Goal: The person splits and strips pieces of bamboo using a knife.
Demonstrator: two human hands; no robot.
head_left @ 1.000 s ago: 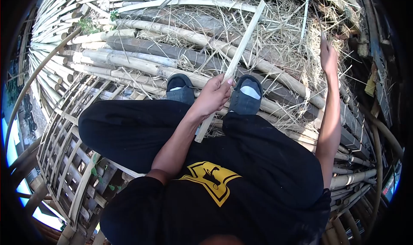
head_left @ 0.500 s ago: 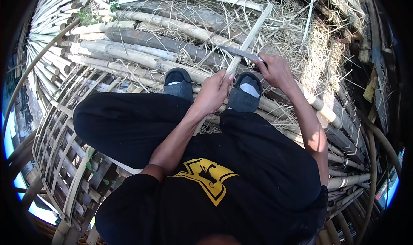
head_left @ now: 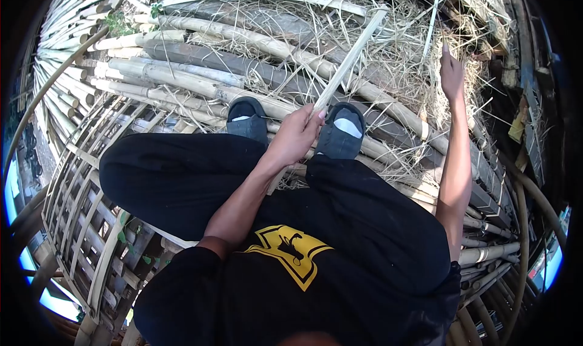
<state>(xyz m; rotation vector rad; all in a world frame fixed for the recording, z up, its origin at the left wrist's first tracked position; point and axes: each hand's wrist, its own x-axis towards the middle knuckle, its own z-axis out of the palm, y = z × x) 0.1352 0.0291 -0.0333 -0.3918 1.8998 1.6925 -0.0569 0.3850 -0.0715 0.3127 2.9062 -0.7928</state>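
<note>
My left hand (head_left: 296,138) is closed around the lower part of a pale bamboo strip (head_left: 351,57), which slants up and away to the right over the straw-like shavings. Well off to the right, my right hand (head_left: 452,77) is closed, held out above the shavings and apart from the strip. It grips a knife, seen nearly end-on so that the blade hardly shows against the litter. Two dark sandals (head_left: 341,132) on my feet flank the left hand.
Bamboo poles (head_left: 206,86) lie across the ground in front, with thin shavings (head_left: 401,48) scattered over them. A woven bamboo lattice (head_left: 91,224) stands at the left. More poles (head_left: 486,255) are stacked at the right, near dark planks (head_left: 534,103).
My right hand has swung up and to the right with the knife, off the bamboo strip. The left hand keeps its grip, and the strip has barely moved.
</note>
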